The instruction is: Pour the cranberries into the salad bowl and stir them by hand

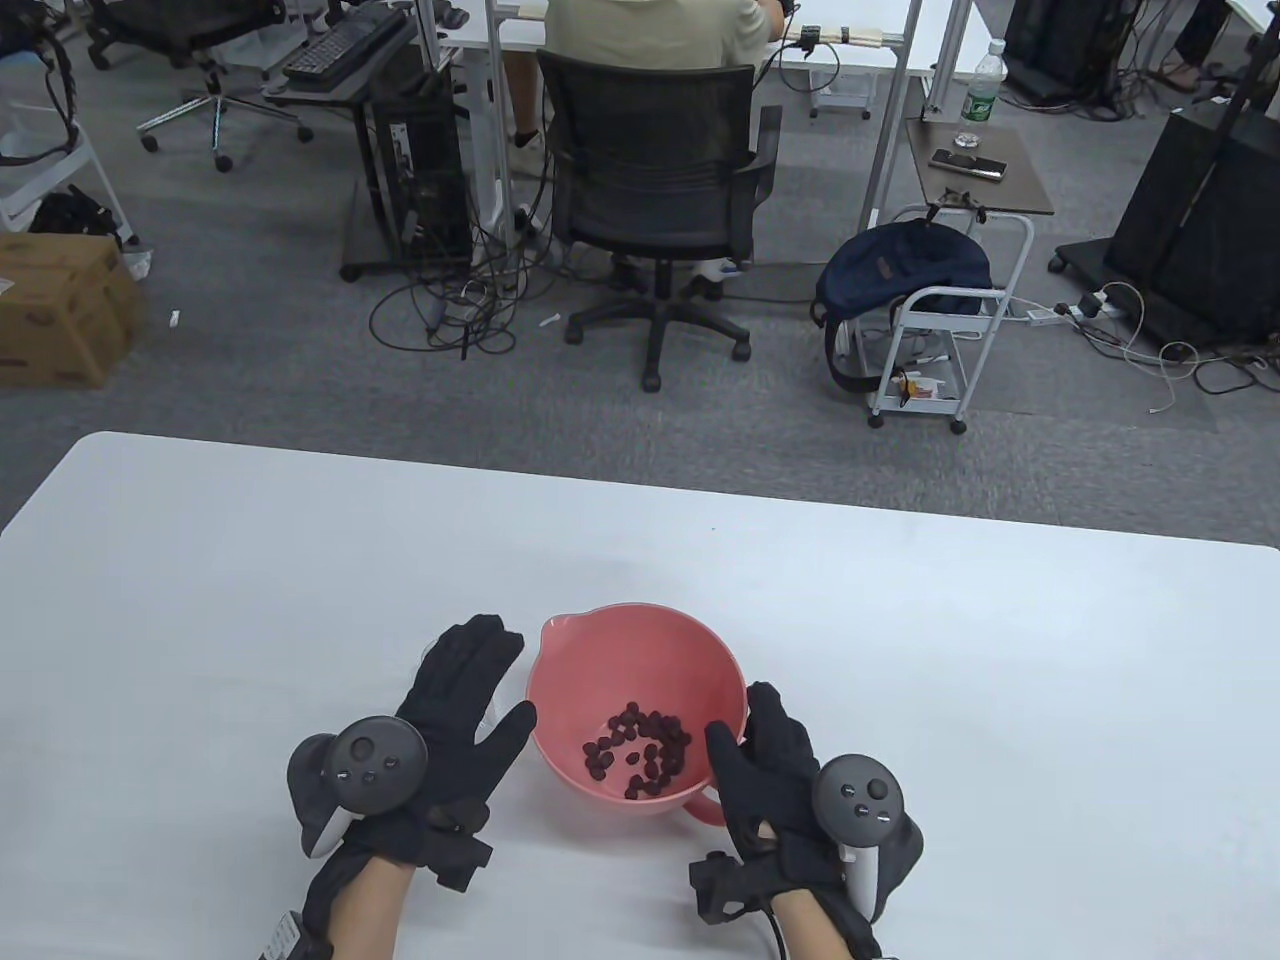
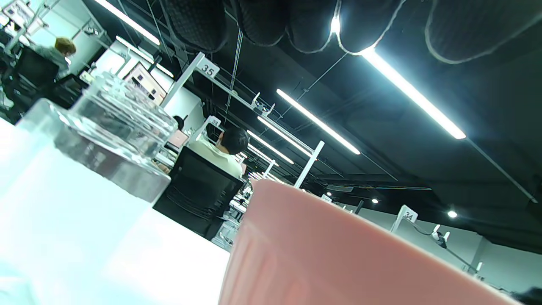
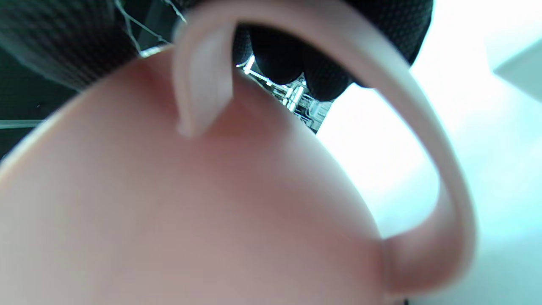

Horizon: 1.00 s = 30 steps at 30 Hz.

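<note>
With the cranberries (image 1: 640,748) already in the pink bowl (image 1: 600,650) near the table's (image 1: 200,560) near edge, the right hand (image 1: 770,770) grips the handle (image 3: 440,178) firmly while the left hand (image 1: 455,720), fingers spread above a glass (image 2: 106,127), should dip in and stir gently.

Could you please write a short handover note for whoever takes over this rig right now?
Left hand: open, fingers straight, over a clear glass container left of the bowl.
Right hand: grip on the rim of the pink salad bowl by its handle.
Cranberries: already in the bowl.
Done: pouring.
Left: stirring by hand.
</note>
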Tool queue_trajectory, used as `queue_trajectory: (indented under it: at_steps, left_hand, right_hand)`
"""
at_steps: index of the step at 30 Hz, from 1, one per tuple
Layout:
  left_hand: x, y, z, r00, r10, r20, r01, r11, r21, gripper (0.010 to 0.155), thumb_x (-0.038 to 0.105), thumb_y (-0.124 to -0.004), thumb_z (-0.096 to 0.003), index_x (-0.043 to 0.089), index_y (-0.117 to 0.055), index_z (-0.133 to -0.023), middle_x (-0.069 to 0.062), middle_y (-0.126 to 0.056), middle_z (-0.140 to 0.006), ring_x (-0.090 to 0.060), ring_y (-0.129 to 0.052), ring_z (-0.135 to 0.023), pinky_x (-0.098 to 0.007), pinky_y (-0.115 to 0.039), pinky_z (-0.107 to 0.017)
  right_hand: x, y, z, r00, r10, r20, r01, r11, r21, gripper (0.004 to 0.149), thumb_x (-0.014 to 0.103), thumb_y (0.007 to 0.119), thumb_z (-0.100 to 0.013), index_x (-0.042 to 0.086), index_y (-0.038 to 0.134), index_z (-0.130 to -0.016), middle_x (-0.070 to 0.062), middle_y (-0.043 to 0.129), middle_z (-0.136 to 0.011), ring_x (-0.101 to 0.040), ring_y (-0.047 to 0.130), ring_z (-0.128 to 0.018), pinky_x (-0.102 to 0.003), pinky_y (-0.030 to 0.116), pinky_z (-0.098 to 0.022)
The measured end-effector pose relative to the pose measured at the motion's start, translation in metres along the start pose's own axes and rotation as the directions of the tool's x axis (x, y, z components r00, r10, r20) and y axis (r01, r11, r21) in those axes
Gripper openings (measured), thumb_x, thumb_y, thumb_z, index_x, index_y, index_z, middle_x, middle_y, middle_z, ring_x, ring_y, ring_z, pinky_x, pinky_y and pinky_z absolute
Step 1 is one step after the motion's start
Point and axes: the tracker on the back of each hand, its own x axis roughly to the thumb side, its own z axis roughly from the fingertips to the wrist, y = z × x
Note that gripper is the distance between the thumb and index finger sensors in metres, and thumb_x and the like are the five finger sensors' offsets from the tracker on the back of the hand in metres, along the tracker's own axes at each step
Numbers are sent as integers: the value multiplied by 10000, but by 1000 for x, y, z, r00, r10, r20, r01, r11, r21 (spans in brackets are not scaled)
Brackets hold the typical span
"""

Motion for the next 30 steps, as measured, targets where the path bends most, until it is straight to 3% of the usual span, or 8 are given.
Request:
queue_trajectory:
  at_steps: [9,12,21,30]
  left_hand:
    - [5,-4,1,985,-173,4,173,984,-27,724,779,-688,-497,512,-455,-1128,150,-448,-1269,-174,-404,-1190,-497,-499,-855]
    - [6,-5,0,965,-262,16,262,964,-51,744,807,-668,-487,520,-442,-1135,148,-422,-1279,-174,-373,-1200,-517,-475,-855]
    - [4,-8,0,946,-324,9,324,942,-87,775,836,-640,-473,516,-424,-1145,138,-386,-1289,-183,-326,-1206,-552,-440,-847]
    - [-3,-15,-1,923,-385,-6,381,914,-137,783,846,-621,-470,513,-417,-1148,137,-376,-1292,-188,-312,-1207,-563,-429,-845]
  right_hand:
    - [28,-25,5,963,234,131,-225,971,-78,793,734,803,-416,323,571,-1053,-86,572,-1137,-381,561,-1035,-548,593,-726]
    - [41,-33,11,922,336,193,-318,940,-121,800,757,797,-406,354,570,-1059,-54,535,-1172,-344,470,-1087,-563,492,-762]
    - [63,-34,23,735,615,286,-577,789,-212,814,804,752,-386,415,540,-1069,5,470,-1216,-267,317,-1132,-583,295,-772]
    - [55,-32,20,738,619,268,-592,785,-182,804,787,759,-392,407,542,-1067,2,484,-1213,-269,316,-1131,-584,269,-766]
